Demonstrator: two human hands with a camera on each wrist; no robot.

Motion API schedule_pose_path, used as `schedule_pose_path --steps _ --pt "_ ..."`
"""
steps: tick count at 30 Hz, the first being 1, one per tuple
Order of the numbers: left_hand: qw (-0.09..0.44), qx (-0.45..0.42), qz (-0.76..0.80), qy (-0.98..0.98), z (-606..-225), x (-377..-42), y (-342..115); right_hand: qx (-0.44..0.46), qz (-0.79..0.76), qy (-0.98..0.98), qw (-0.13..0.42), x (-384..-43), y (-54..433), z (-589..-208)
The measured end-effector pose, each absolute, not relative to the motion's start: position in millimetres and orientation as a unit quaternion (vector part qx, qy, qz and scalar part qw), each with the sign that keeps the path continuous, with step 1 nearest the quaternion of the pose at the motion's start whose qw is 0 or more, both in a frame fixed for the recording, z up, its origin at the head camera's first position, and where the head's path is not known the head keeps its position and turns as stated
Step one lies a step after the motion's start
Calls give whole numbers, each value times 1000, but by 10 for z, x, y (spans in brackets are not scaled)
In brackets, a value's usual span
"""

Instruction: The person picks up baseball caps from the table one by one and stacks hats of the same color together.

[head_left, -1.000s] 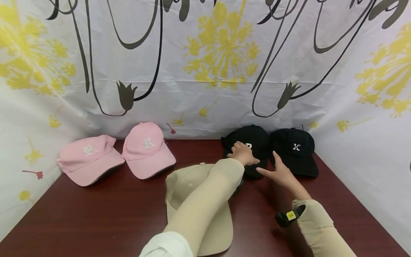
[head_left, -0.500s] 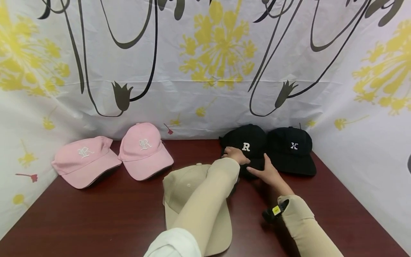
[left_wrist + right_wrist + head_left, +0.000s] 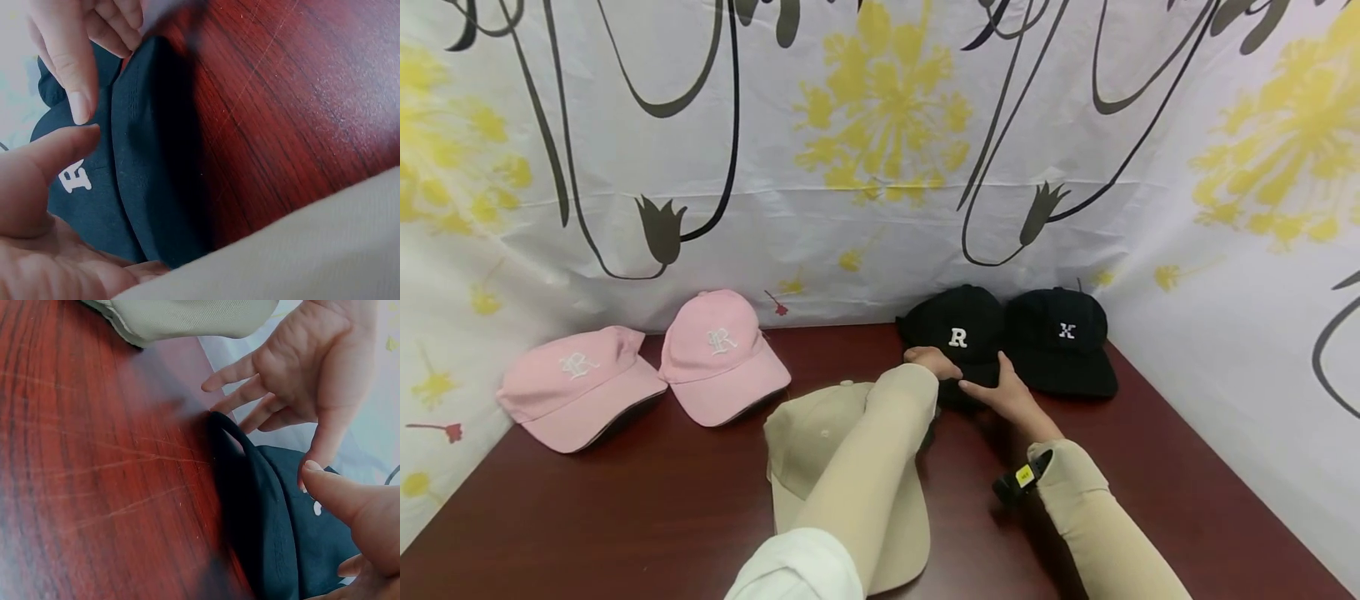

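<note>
A black cap with a white R (image 3: pixel 955 308) sits at the back right of the table, its brim toward me. My left hand (image 3: pixel 932 362) is at the left side of its brim, with the palm turned inward and the fingers extended in the right wrist view (image 3: pixel 306 369). At the right side is my right hand (image 3: pixel 1007 402), thumb stretched over the cap's front. Both thumb tips nearly meet in front of the letter, as the left wrist view shows over the cap (image 3: pixel 134 150). Whether the fingertips touch the brim is hard to tell.
Just right stands another black cap (image 3: pixel 1060 358) with a small white emblem. A beige cap (image 3: pixel 808 433) lies in front, partly under my left forearm. Two pink caps (image 3: pixel 580 383) are at the back left. A patterned cloth (image 3: pixel 820 225) hangs behind the table (image 3: pixel 625 517).
My left hand has come down off the cap's front toward its brim, uncovering the R. My right hand has drawn in closer to the same cap. The head view has swung slightly right.
</note>
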State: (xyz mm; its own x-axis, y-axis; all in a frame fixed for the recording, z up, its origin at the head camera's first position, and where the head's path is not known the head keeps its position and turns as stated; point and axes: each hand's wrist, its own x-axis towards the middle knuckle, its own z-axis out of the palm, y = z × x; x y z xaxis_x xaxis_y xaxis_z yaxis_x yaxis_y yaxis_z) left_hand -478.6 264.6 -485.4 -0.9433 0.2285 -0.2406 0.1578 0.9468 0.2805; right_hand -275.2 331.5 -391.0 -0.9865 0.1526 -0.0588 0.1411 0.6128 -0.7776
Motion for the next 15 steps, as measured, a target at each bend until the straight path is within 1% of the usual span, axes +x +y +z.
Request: schedule_pose_path --steps 1,2,4,5,6,8,15 --pt "146 92 144 974 -4887 -4847 2650 -85 434 -897 5 -2763 3305 -3903" --pt "140 92 143 975 -5046 -5026 2716 -87 434 -897 6 -2772 3295 -3893" --pt "117 88 134 980 -5486 -5499 2915 -93 434 -896 10 -2783 3281 -3873" --pt "113 86 131 981 -5615 -5645 2978 -96 433 -896 14 -2787 3277 -3864" --pt "109 86 127 982 -5601 -5643 2975 -101 433 -895 17 -2790 3275 -3856" --pt "104 88 126 983 -5241 -5277 2821 -111 436 -893 22 -2791 3282 -3850" --pt "132 87 139 978 -4052 -4012 2298 -133 447 -884 35 -2777 3350 -3898"
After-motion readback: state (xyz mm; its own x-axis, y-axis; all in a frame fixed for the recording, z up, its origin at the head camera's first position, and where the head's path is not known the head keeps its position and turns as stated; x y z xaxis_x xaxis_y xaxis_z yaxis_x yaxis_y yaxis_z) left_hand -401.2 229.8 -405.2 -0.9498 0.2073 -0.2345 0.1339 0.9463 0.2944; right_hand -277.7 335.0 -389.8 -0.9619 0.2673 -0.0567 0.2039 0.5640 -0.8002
